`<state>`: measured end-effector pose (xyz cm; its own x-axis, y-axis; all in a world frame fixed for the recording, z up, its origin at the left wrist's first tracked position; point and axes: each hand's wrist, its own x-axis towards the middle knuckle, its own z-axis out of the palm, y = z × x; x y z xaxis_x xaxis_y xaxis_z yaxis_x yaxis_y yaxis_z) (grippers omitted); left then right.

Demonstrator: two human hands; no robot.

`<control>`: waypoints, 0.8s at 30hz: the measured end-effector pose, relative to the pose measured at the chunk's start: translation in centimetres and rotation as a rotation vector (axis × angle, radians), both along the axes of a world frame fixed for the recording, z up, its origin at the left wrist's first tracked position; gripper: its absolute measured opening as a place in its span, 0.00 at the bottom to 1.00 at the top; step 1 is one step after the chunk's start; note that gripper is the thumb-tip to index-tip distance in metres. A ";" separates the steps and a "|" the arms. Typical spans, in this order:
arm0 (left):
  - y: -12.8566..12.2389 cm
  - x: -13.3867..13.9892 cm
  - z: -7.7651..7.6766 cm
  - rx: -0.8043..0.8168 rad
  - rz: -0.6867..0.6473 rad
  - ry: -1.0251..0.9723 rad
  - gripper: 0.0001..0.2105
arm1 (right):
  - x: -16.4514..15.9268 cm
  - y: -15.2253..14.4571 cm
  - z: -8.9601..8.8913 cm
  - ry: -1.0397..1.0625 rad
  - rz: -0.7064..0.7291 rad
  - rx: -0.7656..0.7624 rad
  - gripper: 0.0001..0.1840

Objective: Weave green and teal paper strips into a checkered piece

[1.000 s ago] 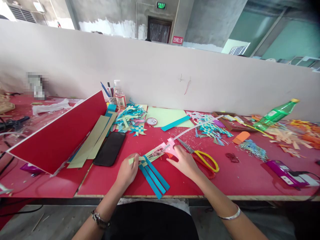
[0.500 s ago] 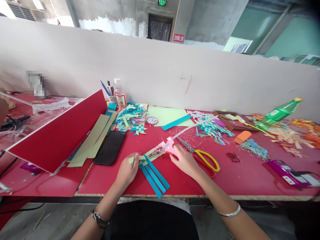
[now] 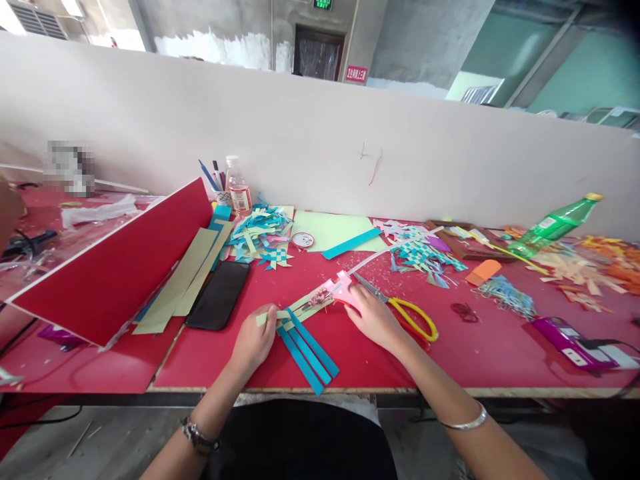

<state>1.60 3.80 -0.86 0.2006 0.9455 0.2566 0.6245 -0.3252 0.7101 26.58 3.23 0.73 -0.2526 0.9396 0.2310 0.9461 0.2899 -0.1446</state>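
My left hand is pinched closed on woven paper strips, with blue strips fanning toward the table's front edge and pale green strips running up to the right. My right hand grips a pink hot glue gun, a long whitish glue stick jutting from its back. The gun's nozzle points down-left over the pale green strips, near the weave; whether it touches the paper I cannot tell. Just right of the gun lie yellow-handled scissors, partly behind my right hand.
A black phone and loose paper strips lie at the left beside a red board. Behind are woven paper pieces, a clear bottle and pens. A green bottle leans at right, above a purple power strip.
The glue gun and my right hand have shifted slightly to the right, and the glue stick now reaches farther up-right. My left hand and the woven strips stay nearly in place.
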 end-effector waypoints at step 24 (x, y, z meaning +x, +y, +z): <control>-0.1 0.0 0.4 -0.004 -0.001 0.027 0.19 | 2.5 0.3 0.4 -0.039 -0.128 0.012 0.17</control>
<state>1.63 3.73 -0.50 0.2086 0.9464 0.2468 0.6434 -0.3228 0.6941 29.10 3.50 1.13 -0.1397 0.9621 0.2343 0.9803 0.1678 -0.1043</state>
